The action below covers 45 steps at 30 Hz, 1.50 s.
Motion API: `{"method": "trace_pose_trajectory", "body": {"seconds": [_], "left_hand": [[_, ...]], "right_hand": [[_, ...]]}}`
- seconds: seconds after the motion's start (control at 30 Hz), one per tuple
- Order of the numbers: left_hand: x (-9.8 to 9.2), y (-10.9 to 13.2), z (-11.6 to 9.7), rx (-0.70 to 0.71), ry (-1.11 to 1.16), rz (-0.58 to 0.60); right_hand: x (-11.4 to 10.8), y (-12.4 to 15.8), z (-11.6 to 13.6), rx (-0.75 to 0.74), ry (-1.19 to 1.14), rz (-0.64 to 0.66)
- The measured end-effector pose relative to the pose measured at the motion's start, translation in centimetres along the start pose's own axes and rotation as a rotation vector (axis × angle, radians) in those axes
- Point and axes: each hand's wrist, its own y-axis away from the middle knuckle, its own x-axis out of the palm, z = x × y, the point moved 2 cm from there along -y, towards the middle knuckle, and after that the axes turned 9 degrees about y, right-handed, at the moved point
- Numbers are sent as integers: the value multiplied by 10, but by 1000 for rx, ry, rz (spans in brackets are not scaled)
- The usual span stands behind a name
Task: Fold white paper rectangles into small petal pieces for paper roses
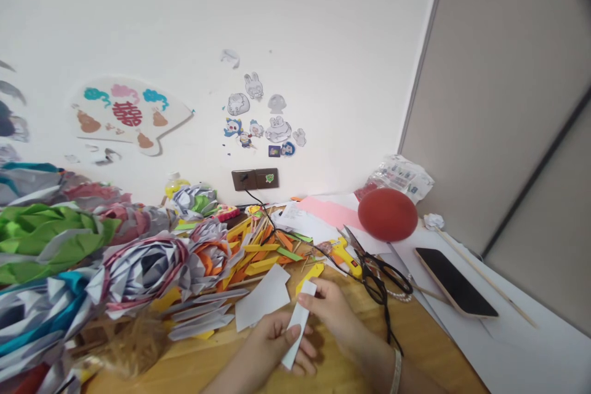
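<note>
Both my hands hold one narrow folded strip of white paper [296,327] low in the middle of the view, above the wooden table [429,345]. My left hand [272,345] grips its lower part, thumb on top and fingers curled beneath. My right hand [330,308] pinches its upper end with the fingertips. A loose white paper piece [263,298] lies just left of the hands and a yellow paper strip [310,275] just beyond them.
Folded paper flowers [138,265] and coloured paper heaps crowd the left. Orange and yellow strips [258,246], a yellow glue gun [345,255], black scissors [381,277], a red ball [386,214] and a phone [455,289] lie to the right. Stickers dot the wall.
</note>
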Motion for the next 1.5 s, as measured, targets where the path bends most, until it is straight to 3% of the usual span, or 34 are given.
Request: {"method": "trace_pose_trajectory", "body": {"seconds": [0.1, 0.37, 0.73, 0.97, 1.2, 1.5], "left_hand": [[1, 2, -1, -40, 19, -18], [-1, 8, -7, -119, 157, 68], [-1, 8, -7, -95, 106, 141], [3, 9, -12, -97, -12, 44], [2, 5, -6, -88, 17, -16], [0, 0, -1, -72, 82, -1]], "right_hand": [[1, 0, -3, -11, -5, -20], [-1, 2, 4, 50, 37, -14], [2, 1, -3, 66, 88, -22], [4, 2, -5, 73, 90, -24], [4, 0, -5, 17, 106, -30], [9, 2, -7, 2, 134, 8]]}}
